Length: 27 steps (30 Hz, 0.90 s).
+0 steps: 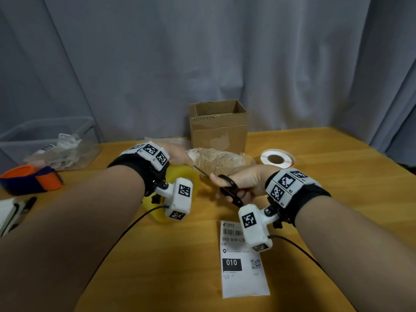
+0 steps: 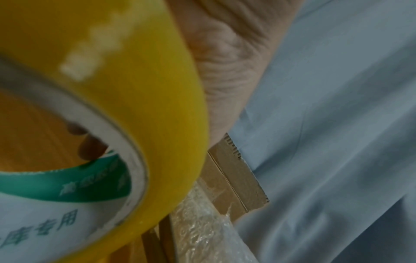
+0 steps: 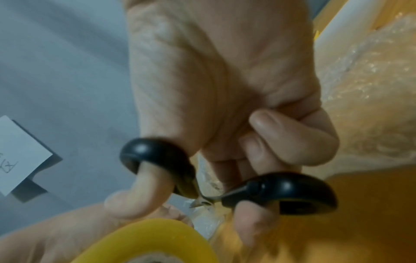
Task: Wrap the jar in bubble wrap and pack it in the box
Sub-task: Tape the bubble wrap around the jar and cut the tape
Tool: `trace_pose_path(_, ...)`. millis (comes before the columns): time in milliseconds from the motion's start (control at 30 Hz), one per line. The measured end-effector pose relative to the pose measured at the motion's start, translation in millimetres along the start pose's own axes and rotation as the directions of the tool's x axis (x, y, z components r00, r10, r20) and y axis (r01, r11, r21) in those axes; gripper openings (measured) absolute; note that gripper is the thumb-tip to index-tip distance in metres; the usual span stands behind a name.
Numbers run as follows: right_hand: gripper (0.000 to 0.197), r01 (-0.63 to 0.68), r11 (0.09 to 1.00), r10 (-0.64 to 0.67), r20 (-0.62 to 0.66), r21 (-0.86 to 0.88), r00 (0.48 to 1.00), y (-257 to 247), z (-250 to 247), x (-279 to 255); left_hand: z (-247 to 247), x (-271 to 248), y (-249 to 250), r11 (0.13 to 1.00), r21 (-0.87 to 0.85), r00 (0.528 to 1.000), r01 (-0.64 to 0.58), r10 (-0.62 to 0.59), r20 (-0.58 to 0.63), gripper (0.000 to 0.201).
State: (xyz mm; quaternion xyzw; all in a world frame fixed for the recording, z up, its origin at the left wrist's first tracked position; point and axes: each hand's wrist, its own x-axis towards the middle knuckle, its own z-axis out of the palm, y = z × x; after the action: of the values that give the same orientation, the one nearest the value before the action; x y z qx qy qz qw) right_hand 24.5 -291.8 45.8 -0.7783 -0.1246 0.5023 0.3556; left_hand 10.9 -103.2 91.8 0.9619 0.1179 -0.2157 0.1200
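The jar, rolled in bubble wrap [image 1: 219, 162], lies on its side on the wooden table in front of the open cardboard box [image 1: 219, 127]. My left hand [image 1: 177, 157] grips a big yellow roll of packing tape [image 1: 180, 179] just left of the bundle; in the left wrist view the tape roll [image 2: 126, 99] fills the frame, with fingertips [image 2: 90, 147] inside its core. My right hand [image 1: 238, 183] holds black-handled scissors [image 1: 229, 189], thumb and fingers through the loops [image 3: 281, 192]. The blades point at the gap between the roll and the bundle [image 3: 369, 99].
A white shipping label [image 1: 244, 260] lies near the front edge. A small white tape roll [image 1: 276, 159] sits right of the bundle. A clear plastic bin [image 1: 49, 143], an orange and blue strap [image 1: 33, 180] and a notebook with a pen [image 1: 13, 212] are at the left.
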Motion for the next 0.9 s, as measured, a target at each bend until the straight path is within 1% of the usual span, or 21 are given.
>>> trace_pose_path(33,0.059,0.009,1.0,-0.009,-0.006,-0.004,1.0,0.5,0.3,1.3,0.6,-1.5,-0.1,1.0,0.019,1.0,-0.002,0.002,0.002,0.034)
trace_pose_path(133,0.064,0.064,0.997,-0.066,-0.057,-0.044,0.996,3.4,-0.3,2.7,1.4,-5.1,0.6,1.0,-0.008,1.0,-0.005,0.005,0.018,0.033)
trace_pose_path(233,0.06,0.137,0.984,-0.152,-0.138,-0.114,0.979,8.0,-4.3,3.3,1.2,-6.5,-0.4,0.999,0.023,0.999,-0.029,0.029,0.013,0.029)
trace_pose_path(267,0.061,0.157,0.978,-0.179,-0.166,-0.136,0.97,9.2,-5.7,3.3,0.9,-5.9,-1.6,0.999,0.026,1.0,-0.03,0.03,0.003,0.027)
trace_pose_path(333,0.069,0.183,0.969,-0.216,-0.205,-0.165,0.955,10.3,-8.3,3.2,-0.1,-6.7,-1.5,0.999,0.035,0.999,-0.033,0.032,0.008,0.024)
trace_pose_path(433,0.09,0.196,0.957,-0.247,-0.246,-0.216,0.937,11.4,-12.7,4.0,-1.3,-8.3,-1.2,0.997,0.078,0.999,-0.029,0.028,0.019,0.029)
trace_pose_path(467,0.094,0.194,0.953,-0.252,-0.258,-0.232,0.933,10.7,-13.7,3.2,-0.8,-9.5,-1.0,0.995,0.091,0.999,-0.042,0.041,0.021,0.031)
trace_pose_path(533,0.09,0.189,0.947,-0.26,-0.277,-0.259,0.925,10.2,-16.1,3.6,-0.8,-13.8,-0.5,0.996,0.073,0.999,-0.042,0.041,0.021,0.033)
trace_pose_path(567,0.082,0.188,0.948,-0.261,-0.288,-0.256,0.921,9.8,-17.3,2.6,-0.8,-18.1,-0.2,0.997,0.058,0.999,-0.042,0.04,0.027,0.034)
trace_pose_path(633,0.066,0.18,0.955,-0.247,-0.297,-0.234,0.923,10.5,-19.4,0.3,-0.2,-19.0,-3.5,0.994,0.093,0.998,-0.059,0.057,0.026,0.032)
trace_pose_path(667,0.067,0.173,0.956,-0.238,-0.286,-0.237,0.928,10.9,-20.4,-1.0,0.8,-17.3,-6.3,0.995,0.074,0.998,-0.065,0.066,-0.003,0.032)
trace_pose_path(700,0.07,0.154,0.955,-0.223,-0.271,-0.254,0.936,11.4,-21.3,-2.5,1.5,-18.6,-9.6,0.999,0.012,0.998,-0.053,0.053,-0.028,0.032)
trace_pose_path(733,0.066,0.125,0.949,-0.204,-0.261,-0.29,0.944,10.5,-20.9,-5.0,2.1,-19.3,-12.1,0.997,-0.015,0.997,-0.07,0.069,-0.042,0.032)
trace_pose_path(800,0.049,0.052,0.932,-0.15,-0.248,-0.359,0.957,7.3,-18.8,-9.5,4.9,-20.4,-18.3,0.993,-0.037,0.993,-0.108,0.106,-0.055,0.032)
trace_pose_path(833,0.044,0.014,0.92,-0.121,-0.249,-0.393,0.961,5.6,-17.8,-11.1,6.3,-22.2,-20.9,0.991,-0.058,0.99,-0.119,0.114,-0.077,0.031)
trace_pose_path(867,0.045,-0.022,0.904,-0.09,-0.241,-0.427,0.966,3.5,-16.3,-13.2,7.9,-24.5,-23.7,0.987,-0.118,0.99,-0.113,0.102,-0.1,0.031)
trace_pose_path(900,0.05,-0.053,0.887,-0.061,-0.231,-0.458,0.971,1.7,-14.9,-14.3,9.4,-26.5,-26.2,0.977,-0.185,0.989,-0.108,0.086,-0.121,0.032)
